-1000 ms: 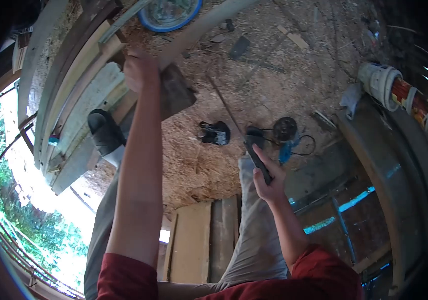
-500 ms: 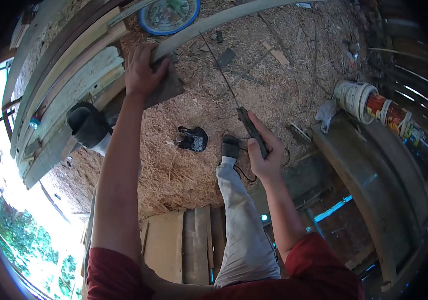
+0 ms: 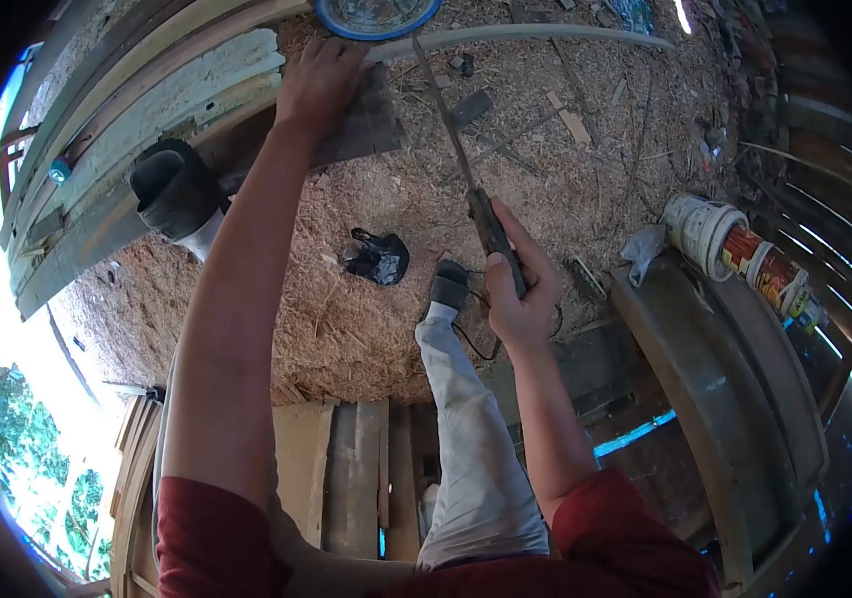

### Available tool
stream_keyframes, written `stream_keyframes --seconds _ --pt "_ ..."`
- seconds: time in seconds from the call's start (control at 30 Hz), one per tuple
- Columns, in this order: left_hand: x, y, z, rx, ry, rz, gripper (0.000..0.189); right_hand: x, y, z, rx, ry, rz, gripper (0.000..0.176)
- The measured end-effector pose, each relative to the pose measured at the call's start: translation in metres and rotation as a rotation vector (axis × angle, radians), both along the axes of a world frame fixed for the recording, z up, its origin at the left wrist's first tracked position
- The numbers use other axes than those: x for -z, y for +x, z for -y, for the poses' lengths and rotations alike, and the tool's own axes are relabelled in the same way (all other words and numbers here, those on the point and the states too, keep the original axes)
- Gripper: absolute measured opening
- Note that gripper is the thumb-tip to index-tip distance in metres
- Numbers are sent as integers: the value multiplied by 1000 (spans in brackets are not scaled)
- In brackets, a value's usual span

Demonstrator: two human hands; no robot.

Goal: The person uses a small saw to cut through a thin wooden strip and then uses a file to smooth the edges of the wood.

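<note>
My left hand (image 3: 320,92) is closed over the near end of a long, slightly curved wooden strip (image 3: 536,33), pressing it against the dark board (image 3: 361,130) beneath. Most of its fingertips are hidden from me. In my right hand (image 3: 526,289) is the dark handle of a handsaw (image 3: 453,125), fingers wrapped around it and thumb along the top. The narrow blade points away from me, and its tip overlaps the strip just right of my left hand.
Stacked planks (image 3: 162,110) lie at the left beside my raised shoe (image 3: 175,184). A blue-rimmed basin (image 3: 434,14) sits beyond the strip. A black plastic bag (image 3: 378,257) lies on the shavings-covered floor. Buckets (image 3: 695,231) and curved boards (image 3: 680,369) are at the right.
The view has shifted, bringing the strip's far end into sight. The saw's tip has come up to the strip's far edge, and my left hand lies flatter over the strip with its thumb tucked in.
</note>
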State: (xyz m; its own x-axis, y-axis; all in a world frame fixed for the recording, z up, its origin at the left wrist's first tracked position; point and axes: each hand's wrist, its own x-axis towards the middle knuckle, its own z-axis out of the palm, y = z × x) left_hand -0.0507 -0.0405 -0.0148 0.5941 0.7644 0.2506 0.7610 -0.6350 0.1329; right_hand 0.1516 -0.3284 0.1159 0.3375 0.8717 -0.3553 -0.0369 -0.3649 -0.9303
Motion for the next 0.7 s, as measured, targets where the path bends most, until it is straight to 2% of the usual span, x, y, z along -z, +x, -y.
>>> stream_keyframes --seconds 0.07,0.17,0.27,0.47,0.57,0.63,0.7 --pt "-4 -4 2 16 -16 -65 27 -2 1 -2 1 20 -25 53" --pt "-8 -6 -2 69 42 -19 22 3 5 -1 -6 50 16 53" --pt "-14 -8 -9 39 -1 -69 20 6 6 0 3 37 16 53" --pt "-17 -10 -22 21 55 -12 20 8 6 4 12 51 -13 53" --pt "-18 -9 -20 -1 -55 92 27 11 4 3 17 23 -49 53" --pt "-19 -6 -21 -29 -273 99 26 14 0 -1 29 16 -26 53" --pt "-18 -1 -16 -56 -272 103 26 17 -1 -5 45 10 1 52"
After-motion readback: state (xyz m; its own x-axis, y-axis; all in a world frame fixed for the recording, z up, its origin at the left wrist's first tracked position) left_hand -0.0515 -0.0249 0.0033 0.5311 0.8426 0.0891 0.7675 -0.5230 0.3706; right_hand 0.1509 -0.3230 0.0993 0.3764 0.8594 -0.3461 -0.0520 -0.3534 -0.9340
